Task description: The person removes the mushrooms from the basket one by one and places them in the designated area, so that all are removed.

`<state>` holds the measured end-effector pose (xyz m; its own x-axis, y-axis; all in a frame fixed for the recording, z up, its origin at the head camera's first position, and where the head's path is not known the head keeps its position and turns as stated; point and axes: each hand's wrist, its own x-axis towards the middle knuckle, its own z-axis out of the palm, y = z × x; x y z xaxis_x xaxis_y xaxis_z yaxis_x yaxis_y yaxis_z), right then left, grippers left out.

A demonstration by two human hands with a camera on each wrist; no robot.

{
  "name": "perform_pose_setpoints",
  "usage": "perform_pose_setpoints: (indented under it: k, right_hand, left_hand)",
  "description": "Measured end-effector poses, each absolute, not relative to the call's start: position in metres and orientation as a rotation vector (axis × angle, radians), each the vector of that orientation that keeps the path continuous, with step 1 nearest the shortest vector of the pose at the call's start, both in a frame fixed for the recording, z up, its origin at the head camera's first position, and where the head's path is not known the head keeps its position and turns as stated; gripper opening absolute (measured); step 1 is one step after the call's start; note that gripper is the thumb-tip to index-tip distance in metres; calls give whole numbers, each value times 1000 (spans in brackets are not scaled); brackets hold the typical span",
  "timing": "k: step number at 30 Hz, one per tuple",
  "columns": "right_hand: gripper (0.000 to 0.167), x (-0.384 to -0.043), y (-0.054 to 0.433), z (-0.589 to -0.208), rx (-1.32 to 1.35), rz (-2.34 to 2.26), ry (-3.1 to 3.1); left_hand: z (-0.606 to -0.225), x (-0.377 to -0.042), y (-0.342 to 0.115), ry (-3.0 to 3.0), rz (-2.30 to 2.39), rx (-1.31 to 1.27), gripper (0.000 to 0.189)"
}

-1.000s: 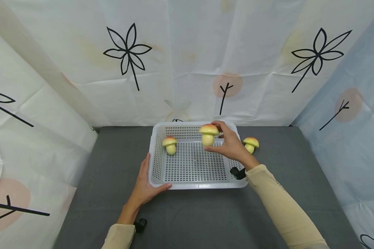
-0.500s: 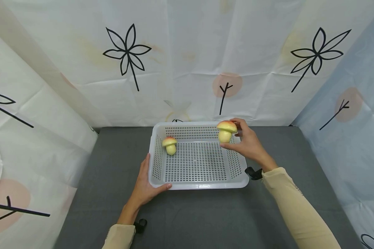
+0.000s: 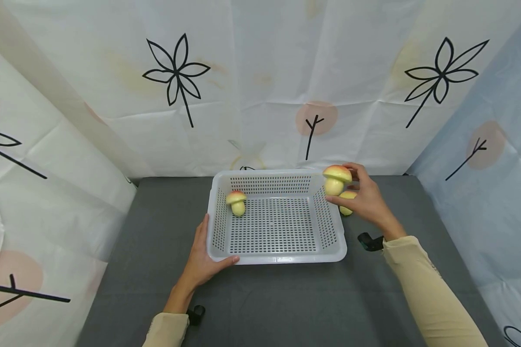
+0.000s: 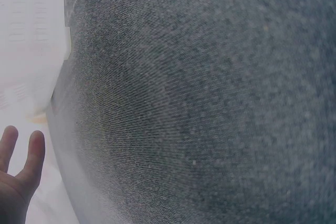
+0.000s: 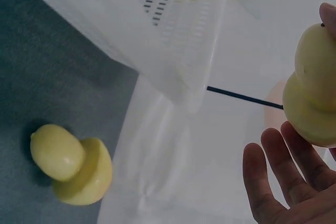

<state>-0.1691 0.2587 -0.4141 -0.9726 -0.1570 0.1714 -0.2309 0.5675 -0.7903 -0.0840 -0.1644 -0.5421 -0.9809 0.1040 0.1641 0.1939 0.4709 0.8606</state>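
Note:
Between the thumb and fingers of my right hand [image 3: 369, 199] is a plump toy mushroom [image 3: 333, 187], with a pale yellow stem and a yellow cap tinged orange. It is raised over the right rim of a white perforated plastic basket [image 3: 275, 259]. In the right wrist view, the held mushroom [image 5: 315, 74] has its cap downward against the fingers. A similar mushroom [image 5: 58, 153] lies on the grey cloth outside the basket, partly hidden behind my hand in the head view. My left hand [image 3: 201, 258] rests against the basket's front-left corner, fingers straight along its side and thumb at the front rim.
Another yellow mushroom [image 3: 237, 202] stands inside the basket at its left. Grey cloth [image 3: 278, 303] covers the table. White printed curtains [image 3: 260, 86] rise behind the table and at both sides.
My right hand has carried the mushroom rightward from over the basket's middle to its right rim, now overlapping the mushroom on the cloth. My left hand and the basket have stayed put.

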Motion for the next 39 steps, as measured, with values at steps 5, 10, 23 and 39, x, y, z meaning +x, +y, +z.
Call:
perform_pose_setpoints:
  k: [5,10,23,39]
  right_hand:
    - [93,-168,267,-416,301,1366,-2729]
    - [92,-166,276,-418,275,1316,-2734]
    - [93,-160,304,-430,184,1283,-2753]
    - [94,-154,331,-456,33,1217,-2796]
  left_hand:
    - [-541,-83,-165,-2609,-1568,-267,135]
    - [-540,-83,-164,-2615,-1566,-273,135]
    - [-541,-83,-164,-2619,-1568,-265,136]
    - [-541,-84,-164,-2623,-1557,-271,135]
